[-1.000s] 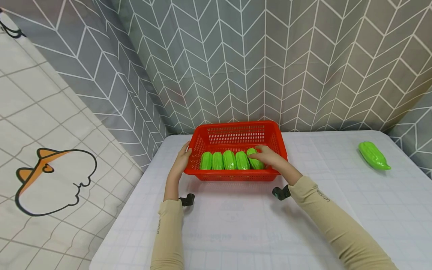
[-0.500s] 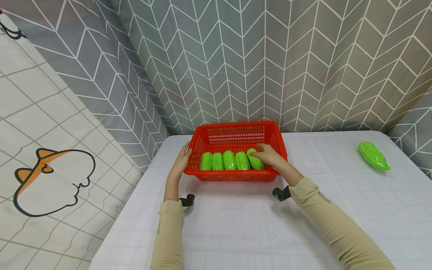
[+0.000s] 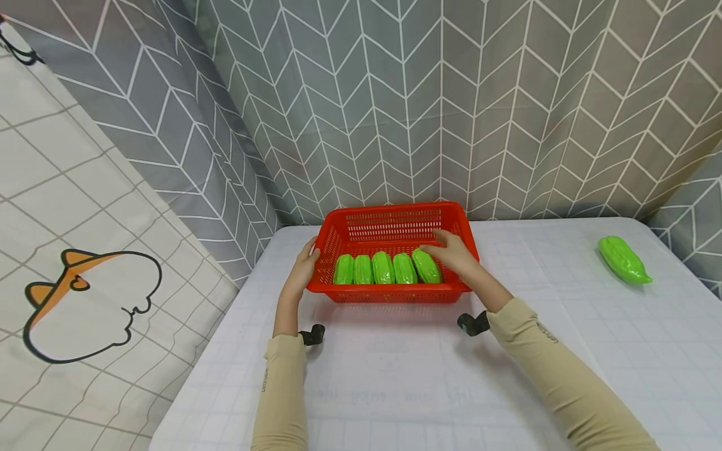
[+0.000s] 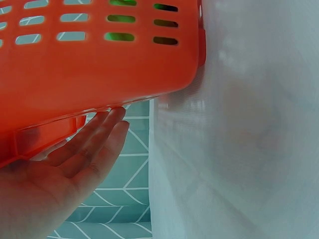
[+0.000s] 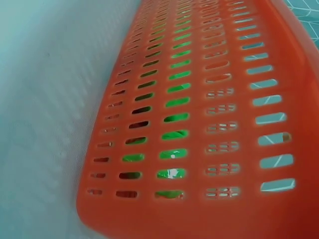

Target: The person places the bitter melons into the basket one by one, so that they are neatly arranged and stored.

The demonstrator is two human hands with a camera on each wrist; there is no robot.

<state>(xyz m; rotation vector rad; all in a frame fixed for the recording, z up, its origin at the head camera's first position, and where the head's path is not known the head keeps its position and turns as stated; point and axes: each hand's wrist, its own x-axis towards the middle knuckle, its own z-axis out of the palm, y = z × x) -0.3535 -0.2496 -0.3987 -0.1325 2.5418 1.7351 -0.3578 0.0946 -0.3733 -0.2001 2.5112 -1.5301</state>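
A red plastic basket (image 3: 395, 288) with slotted walls sits at the back of the table. Inside, along its near wall, several shiny green ridged bitter melons (image 3: 383, 268) lie side by side. My left hand (image 3: 303, 268) holds the basket's left end, thumb over the rim and fingers against the outer wall, as the left wrist view shows (image 4: 84, 164). Over the basket's right part my right hand (image 3: 454, 255) hovers with fingers spread, just beside the rightmost bitter melon (image 3: 427, 266), which leans slightly. Only the basket wall and green glimpses through its slots show in the right wrist view.
One more bitter melon (image 3: 625, 260) lies on the white table (image 3: 541, 326) at the far right. A grey patterned curtain (image 3: 395, 113) hangs directly behind the basket. To the left is a pale grid-patterned cloth (image 3: 113, 250).
My right hand has let go of the rightmost bitter melon and lifted slightly up and to the right, its fingers opening. My left hand and the basket stay about where they were.
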